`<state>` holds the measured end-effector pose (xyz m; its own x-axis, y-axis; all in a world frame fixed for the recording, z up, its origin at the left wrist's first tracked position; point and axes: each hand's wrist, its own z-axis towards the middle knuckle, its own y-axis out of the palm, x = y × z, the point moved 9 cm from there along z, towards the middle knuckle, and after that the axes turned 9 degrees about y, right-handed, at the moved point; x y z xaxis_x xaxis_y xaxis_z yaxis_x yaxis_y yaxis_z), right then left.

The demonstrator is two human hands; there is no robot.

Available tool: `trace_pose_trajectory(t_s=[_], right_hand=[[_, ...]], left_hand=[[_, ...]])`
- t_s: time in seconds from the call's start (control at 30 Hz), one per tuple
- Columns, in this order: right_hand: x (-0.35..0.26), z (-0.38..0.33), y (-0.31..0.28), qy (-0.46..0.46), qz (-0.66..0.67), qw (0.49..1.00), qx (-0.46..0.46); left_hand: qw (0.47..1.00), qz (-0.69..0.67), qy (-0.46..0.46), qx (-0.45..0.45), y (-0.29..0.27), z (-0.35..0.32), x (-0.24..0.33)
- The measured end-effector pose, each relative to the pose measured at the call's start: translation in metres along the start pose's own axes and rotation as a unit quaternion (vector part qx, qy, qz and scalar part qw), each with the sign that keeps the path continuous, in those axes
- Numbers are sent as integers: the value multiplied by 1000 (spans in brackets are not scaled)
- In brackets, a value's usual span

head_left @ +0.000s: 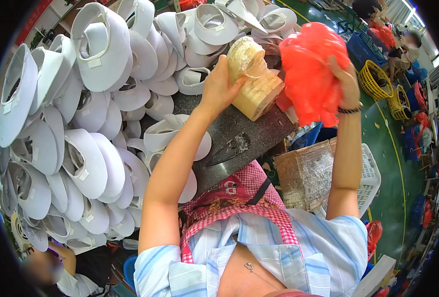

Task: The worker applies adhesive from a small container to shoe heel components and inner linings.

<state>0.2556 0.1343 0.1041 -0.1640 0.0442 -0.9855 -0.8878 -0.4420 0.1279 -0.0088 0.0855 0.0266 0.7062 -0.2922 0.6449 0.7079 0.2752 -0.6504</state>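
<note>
My left hand (218,89) rests closed against the left side of a pale yellow, wood-like block (256,94) with a rounded, rough upper end. The block stands tilted on a dark speckled tabletop (244,148). To its right, my right hand (347,83) grips a crumpled red plastic bag (311,72) that is held up off the table. What the bag contains, if anything, cannot be seen. White sun visors (98,47) lie in overlapping stacks just left of my left hand, some with small pale tabs on their brims.
Visor stacks cover the table's left and far side. Below the bag stand a worn cardboard box (303,171) and a white plastic basket (370,173). Yellow baskets (373,81) sit on the green floor (390,158) to the right. Another person (73,270) is at lower left.
</note>
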Motion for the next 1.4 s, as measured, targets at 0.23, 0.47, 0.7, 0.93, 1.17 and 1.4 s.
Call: trace_pose_trajectory(t_s=[0.23, 0.47, 0.7, 0.93, 1.17, 1.4], right_hand=[[-1, -81, -109, -52, 97, 984, 138], [-6, -138, -123, -58, -74, 927, 363], [14, -168, -58, -61, -156, 903, 395], [39, -243, -144, 40, 19, 970, 238], [185, -455, -366, 105, 294, 810, 496], [217, -458, -324, 110, 320, 803, 490]], left_hand=[[944, -309, 76, -86, -6, 4, 14], [958, -93, 236, 133, -23, -52, 132], [898, 42, 423, 111, 68, -62, 258], [886, 2, 463, -18, 143, -65, 294], [856, -74, 493, -138, 248, -104, 275], [823, -20, 437, -362, 350, -165, 195]])
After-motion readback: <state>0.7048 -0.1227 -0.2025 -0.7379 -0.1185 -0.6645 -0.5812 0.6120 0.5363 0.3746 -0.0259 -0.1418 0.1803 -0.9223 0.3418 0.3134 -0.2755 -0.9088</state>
